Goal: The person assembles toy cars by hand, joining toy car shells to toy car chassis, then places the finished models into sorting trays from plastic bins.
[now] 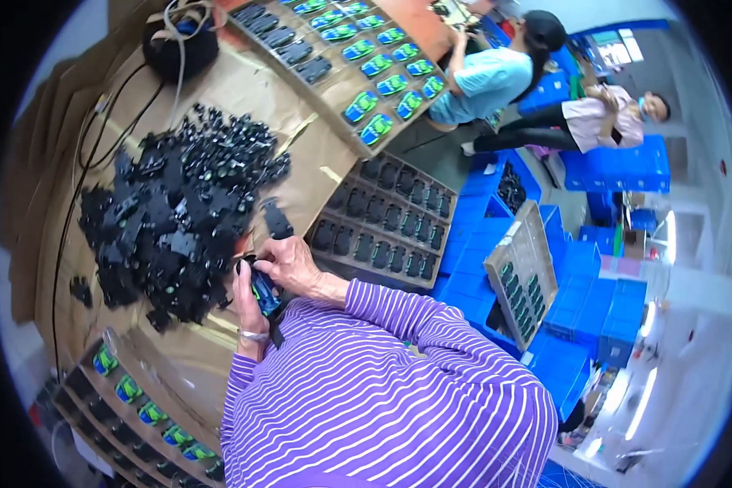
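Observation:
In my left hand (247,299) is a small blue and green toy car (263,294), held close in front of my body. My right hand (294,265) is closed at the car's far end, its thumb and fingers pinched together there. A bit of black plastic shows between the two hands; how it joins the car is hidden by my fingers. Just beyond my hands lies a single black toy car chassis (276,220). To the left of it spreads a large heap of black chassis parts (179,220) on the brown paper-covered table (256,89).
A cardboard tray (333,126) of blue-green and black car parts lies at the far side. Another tray (346,183) holds black chassis in rows. A tray of cars (159,378) stands at lower left. Blue crates (472,236) are stacked right. Two people (496,81) are beyond.

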A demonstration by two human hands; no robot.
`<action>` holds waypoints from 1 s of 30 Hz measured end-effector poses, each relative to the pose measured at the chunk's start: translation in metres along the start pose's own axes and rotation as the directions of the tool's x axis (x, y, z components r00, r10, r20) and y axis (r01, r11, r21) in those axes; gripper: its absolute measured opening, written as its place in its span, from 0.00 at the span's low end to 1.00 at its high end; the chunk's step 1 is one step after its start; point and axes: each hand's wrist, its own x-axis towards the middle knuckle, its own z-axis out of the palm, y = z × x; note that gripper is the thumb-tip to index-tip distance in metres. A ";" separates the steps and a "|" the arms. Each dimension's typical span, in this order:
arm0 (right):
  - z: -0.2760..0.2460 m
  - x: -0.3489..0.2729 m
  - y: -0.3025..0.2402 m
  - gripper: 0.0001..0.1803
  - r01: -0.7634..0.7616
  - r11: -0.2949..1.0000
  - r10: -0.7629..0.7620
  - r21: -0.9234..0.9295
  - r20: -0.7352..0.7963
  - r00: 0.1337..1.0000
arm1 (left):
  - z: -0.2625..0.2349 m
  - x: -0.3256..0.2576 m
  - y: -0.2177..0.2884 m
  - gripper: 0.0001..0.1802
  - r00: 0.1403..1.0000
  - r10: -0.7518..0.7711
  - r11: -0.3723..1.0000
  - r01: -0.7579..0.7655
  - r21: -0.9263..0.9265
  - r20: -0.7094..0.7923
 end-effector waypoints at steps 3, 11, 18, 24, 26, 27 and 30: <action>-0.006 -0.002 -0.003 0.10 -0.059 0.964 0.099 0.259 -0.143 0.985 | 0.017 0.011 -0.008 0.17 0.985 0.167 0.978 -0.160 0.133 -0.045; -0.084 -0.002 0.021 0.13 -0.284 0.493 0.466 0.823 0.026 0.884 | 0.066 0.008 0.032 0.18 0.975 -0.088 0.996 0.087 0.016 0.206; -0.152 0.005 0.127 0.10 0.059 0.034 0.537 0.998 -0.068 0.841 | 0.028 -0.005 0.024 0.12 0.965 -0.172 0.981 0.186 -0.053 0.198; -0.260 -0.004 0.232 0.03 0.447 0.072 0.735 0.892 -0.351 0.581 | -0.024 -0.013 0.006 0.14 0.967 -0.245 0.957 0.254 -0.142 0.075; -0.300 -0.009 0.247 0.01 0.529 0.139 0.775 0.837 -0.425 0.468 | -0.038 -0.017 0.007 0.14 0.963 -0.252 0.950 0.264 -0.166 0.092; -0.320 -0.011 0.251 0.01 0.554 0.182 0.802 0.812 -0.449 0.395 | -0.043 -0.019 0.007 0.14 0.963 -0.254 0.945 0.266 -0.188 0.090; -0.380 -0.041 0.277 0.02 0.644 0.240 0.799 0.727 -0.525 0.295 | -0.047 -0.015 0.007 0.15 0.960 -0.271 0.945 0.279 -0.169 0.069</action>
